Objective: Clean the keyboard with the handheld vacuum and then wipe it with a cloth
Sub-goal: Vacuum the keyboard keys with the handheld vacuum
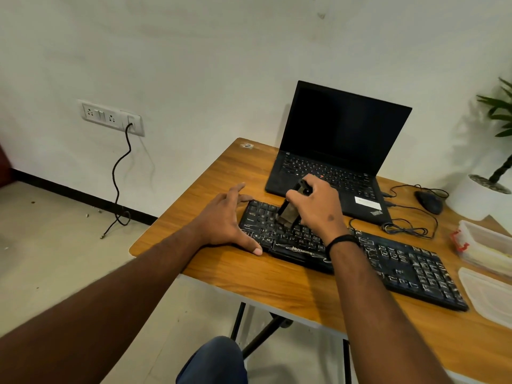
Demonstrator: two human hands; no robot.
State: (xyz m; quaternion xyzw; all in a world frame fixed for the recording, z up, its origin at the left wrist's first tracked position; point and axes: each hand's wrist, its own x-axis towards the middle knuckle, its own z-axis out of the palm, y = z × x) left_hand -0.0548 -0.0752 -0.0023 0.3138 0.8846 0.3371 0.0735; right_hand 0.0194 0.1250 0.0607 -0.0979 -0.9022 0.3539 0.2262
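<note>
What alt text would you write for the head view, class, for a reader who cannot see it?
A person's right hand holds a handheld vacuum nozzle-down on a black keyboard, while the left hand steadies the keyboard's left end. An open laptop stands behind on the wooden table.

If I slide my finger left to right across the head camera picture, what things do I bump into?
Wall socket → left hand → handheld vacuum in the right hand → mouse → white plant pot.
</note>
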